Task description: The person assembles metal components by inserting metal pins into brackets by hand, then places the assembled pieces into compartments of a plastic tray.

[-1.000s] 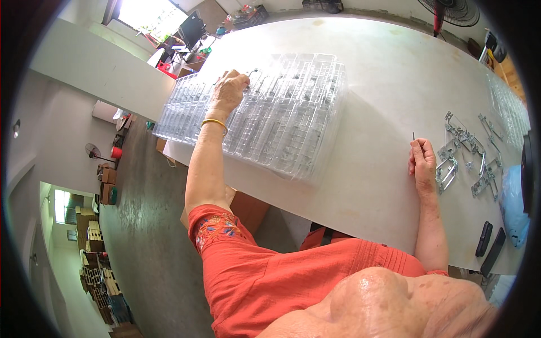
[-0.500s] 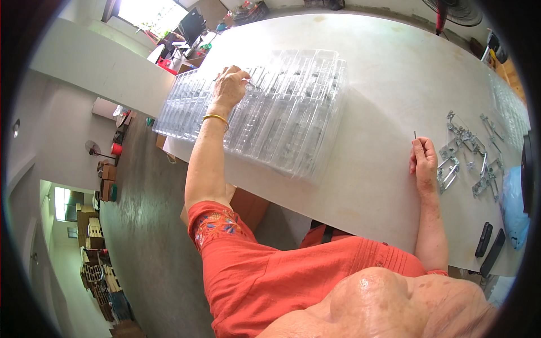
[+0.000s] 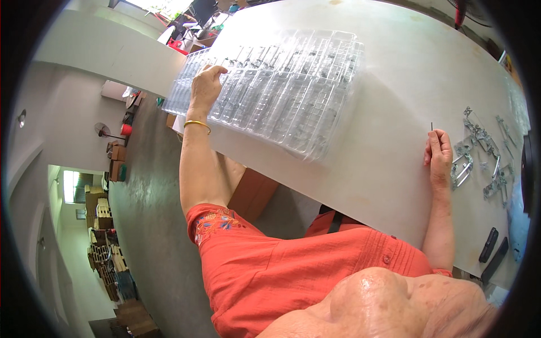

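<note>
A stack of clear plastic trays lies on the pale table, its long narrow compartments holding small metal parts. My left hand is over the left part of the trays, its fingers drawn together; whatever they grip is hidden. A yellow bangle circles that wrist. To the right, my right hand is closed by the table surface, pinching a thin dark pin that points upward. Just beyond this hand lies a loose group of metal bracket-like parts.
Two black, elongated objects lie at the table's right front. A blue plastic bag is at the right edge, below clear bubble wrap. A brown carton stands under the pale table.
My left hand has shifted left and toward me along the trays. The right hand still holds the pin. The whole view has also shifted, so the table appears higher and further right.
</note>
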